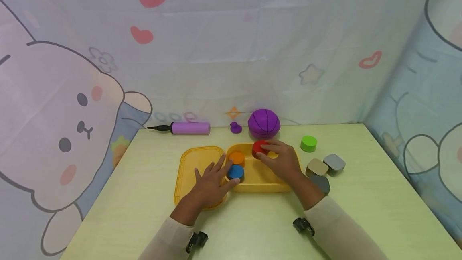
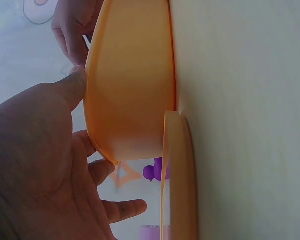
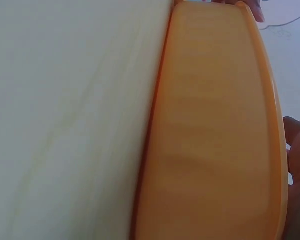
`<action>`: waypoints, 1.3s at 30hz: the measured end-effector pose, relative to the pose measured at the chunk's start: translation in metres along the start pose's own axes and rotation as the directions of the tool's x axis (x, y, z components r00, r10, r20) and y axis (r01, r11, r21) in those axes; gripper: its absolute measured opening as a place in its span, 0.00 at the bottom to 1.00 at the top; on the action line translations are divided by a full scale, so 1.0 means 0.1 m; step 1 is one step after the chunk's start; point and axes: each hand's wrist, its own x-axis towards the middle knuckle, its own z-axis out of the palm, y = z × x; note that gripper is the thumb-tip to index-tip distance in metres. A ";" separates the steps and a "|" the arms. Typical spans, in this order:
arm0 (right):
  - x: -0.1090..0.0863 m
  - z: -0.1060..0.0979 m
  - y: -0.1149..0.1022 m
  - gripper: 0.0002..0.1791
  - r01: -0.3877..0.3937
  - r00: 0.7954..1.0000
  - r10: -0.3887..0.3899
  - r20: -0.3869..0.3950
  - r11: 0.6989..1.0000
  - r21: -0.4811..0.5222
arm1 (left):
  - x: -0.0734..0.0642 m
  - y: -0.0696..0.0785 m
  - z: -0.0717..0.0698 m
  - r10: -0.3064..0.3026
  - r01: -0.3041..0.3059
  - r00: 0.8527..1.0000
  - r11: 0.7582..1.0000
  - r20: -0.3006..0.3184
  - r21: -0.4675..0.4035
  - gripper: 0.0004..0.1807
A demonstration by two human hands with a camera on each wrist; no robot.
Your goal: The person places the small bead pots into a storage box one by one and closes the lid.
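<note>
A yellow plastic container (image 1: pixel 260 188) stands in the middle of the table. Inside, at its left end, lie an orange round block (image 1: pixel 236 158) and a blue round block (image 1: pixel 236 172). My left hand (image 1: pixel 209 185) spreads over the left rim, thumb and fingers along the edge, close beside the blue block. In the left wrist view, the thumb and fingertips of this hand (image 2: pixel 45 135) meet the container's rim. Between thumb and fingers, my right hand (image 1: pixel 285 161) pinches a red round block (image 1: pixel 259 148) above the container's back part. The container's wall (image 3: pixel 215 125) hides the block in the right wrist view.
A yellow lid (image 1: pixel 195 171) lies left of the container. To the right are a green round block (image 1: pixel 308 143) and beige (image 1: pixel 317 167), light grey (image 1: pixel 335 163) and dark grey (image 1: pixel 321 183) blocks. Behind sit a purple ball (image 1: pixel 264 124), a small purple duck (image 1: pixel 236 127) and a purple pump (image 1: pixel 190 128).
</note>
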 end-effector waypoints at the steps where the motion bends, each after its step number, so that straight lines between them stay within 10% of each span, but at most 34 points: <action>1: 0.00 0.01 -0.01 0.21 -0.012 1.000 0.012 0.012 1.000 -0.007 | 0.00 0.00 0.00 0.000 0.000 1.000 1.000 0.000 0.002 0.43; 39: 0.11 0.27 -0.03 0.14 -0.248 0.912 0.273 0.307 0.962 -0.117 | 0.00 0.01 -0.01 0.007 -0.007 1.000 1.000 -0.006 0.000 0.42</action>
